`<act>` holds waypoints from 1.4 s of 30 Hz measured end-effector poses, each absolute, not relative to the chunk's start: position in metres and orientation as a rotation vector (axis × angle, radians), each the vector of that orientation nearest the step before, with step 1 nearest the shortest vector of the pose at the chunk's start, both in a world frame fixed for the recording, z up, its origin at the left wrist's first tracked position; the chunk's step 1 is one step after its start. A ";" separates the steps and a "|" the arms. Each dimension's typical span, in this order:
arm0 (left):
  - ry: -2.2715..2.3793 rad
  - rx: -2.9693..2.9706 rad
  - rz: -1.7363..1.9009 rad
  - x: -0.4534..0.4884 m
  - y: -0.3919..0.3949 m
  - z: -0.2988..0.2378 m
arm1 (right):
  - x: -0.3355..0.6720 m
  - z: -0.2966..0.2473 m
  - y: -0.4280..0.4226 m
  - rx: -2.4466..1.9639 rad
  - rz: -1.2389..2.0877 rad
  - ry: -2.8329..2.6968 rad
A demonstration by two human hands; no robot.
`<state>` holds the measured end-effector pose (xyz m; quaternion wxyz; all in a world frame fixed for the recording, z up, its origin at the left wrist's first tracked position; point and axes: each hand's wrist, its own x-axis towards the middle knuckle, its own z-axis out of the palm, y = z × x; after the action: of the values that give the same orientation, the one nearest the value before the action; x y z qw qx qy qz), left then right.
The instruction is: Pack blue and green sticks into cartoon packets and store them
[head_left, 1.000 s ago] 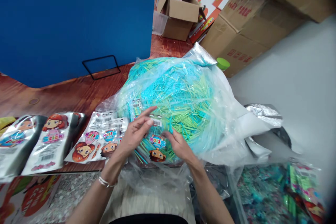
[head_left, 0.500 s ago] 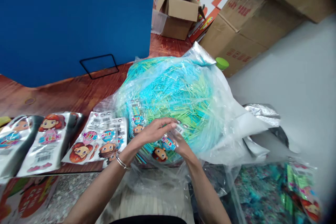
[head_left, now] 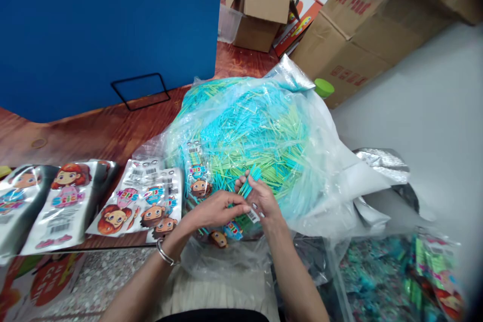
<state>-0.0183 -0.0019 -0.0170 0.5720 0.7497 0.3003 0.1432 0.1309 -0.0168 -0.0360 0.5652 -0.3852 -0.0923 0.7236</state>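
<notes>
My right hand (head_left: 263,197) is closed around a small bundle of thin blue sticks (head_left: 252,177), their ends poking up past the fingers. Just below it is a printed pouch (head_left: 233,230) with a cartoon face and a barcode end. My left hand (head_left: 219,210), a bangle at its wrist, pinches this pouch near the barcode end; its fingertips partly hide the grip. Both hands are over a large clear plastic bag (head_left: 320,181) heaped with loose blue and green sticks (head_left: 241,115). A filled pouch (head_left: 197,171) lies on the bag's left side.
Flat printed pouches (head_left: 124,198) and thick pouch stacks (head_left: 62,206) line the table's (head_left: 86,133) front left. A black wire frame (head_left: 140,91) stands by the blue panel (head_left: 109,25). Cardboard boxes (head_left: 339,55) rise at back right. An open bin (head_left: 381,276) holds pouches lower right.
My right hand has turned palm up, and a bundle of blue sticks now shows in it. The pouch has shifted down and left, and my left hand has moved lower with it.
</notes>
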 end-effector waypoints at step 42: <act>1.304 1.462 0.805 -0.037 0.006 -0.018 | 0.155 -0.026 -0.042 -1.238 1.457 -0.954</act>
<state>-0.0367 0.0061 -0.0175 0.4898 0.6018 0.5366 0.3316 0.1555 -0.0416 -0.0259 0.4816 -0.5078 -0.3913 0.5975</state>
